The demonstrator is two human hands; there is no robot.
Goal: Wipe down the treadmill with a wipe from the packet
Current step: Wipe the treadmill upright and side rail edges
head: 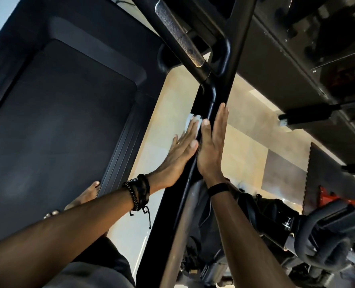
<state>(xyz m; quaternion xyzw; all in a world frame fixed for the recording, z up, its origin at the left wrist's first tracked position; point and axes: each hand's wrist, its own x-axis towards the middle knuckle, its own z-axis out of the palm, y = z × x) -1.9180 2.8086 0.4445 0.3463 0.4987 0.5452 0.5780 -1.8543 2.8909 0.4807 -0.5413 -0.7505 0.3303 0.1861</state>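
- Starting at the far left, the dark grey rubber running belt (56, 125) of the treadmill fills that side, with a ribbed black side rail (122, 150) along its right edge.
- A bare foot (85, 196) rests at the belt's edge, just left of the left forearm.
- Left hand (178, 150) has black cord and bead bracelets (139, 192) on the wrist; its fingers are straight and close together, pressing flat on a small crumpled white wipe (191, 121).
- That wipe sits against the left face of the slanted black metal upright post (172, 196).
- Right hand (212, 146), black band (218, 189) on the wrist, lies flat on the post's other side, fingers straight and together, thumb just beside the wipe.
- Pale tiled floor (245, 146) shows behind.
- Can't spot the packet anywhere.
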